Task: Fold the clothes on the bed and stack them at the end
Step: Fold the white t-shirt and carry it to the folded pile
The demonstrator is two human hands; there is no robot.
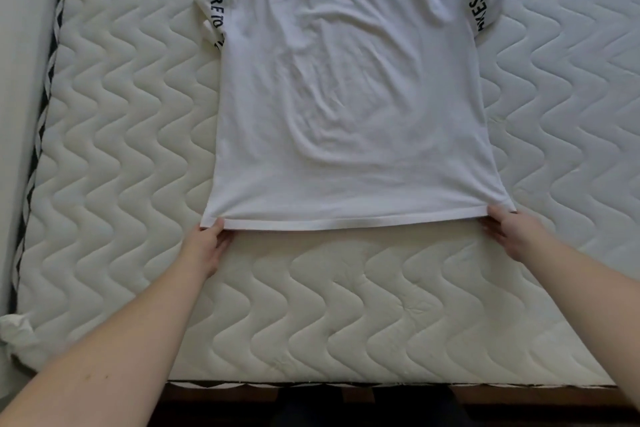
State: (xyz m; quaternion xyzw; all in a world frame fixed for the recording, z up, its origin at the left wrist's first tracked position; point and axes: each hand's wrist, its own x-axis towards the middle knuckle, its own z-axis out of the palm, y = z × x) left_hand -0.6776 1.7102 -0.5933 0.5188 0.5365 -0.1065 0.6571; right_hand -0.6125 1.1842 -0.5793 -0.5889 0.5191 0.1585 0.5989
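Observation:
A white T-shirt [349, 90] lies spread flat on the quilted mattress [117, 135], collar away from me, hem towards me. Black lettering runs down both short sleeves. My left hand [207, 243] pinches the hem's left corner, thumb on top of the fabric. At the hem's right corner, my right hand [512, 232] grips the cloth the same way. The hem is pulled straight between the two hands. The collar's top is cut off by the frame's edge.
The mattress's near edge [346, 383] runs across the bottom, with dark floor below it. Its left edge has a black and white trim [48, 80], next to a pale wall. A crumpled white cloth [17, 333] sits at the near left corner.

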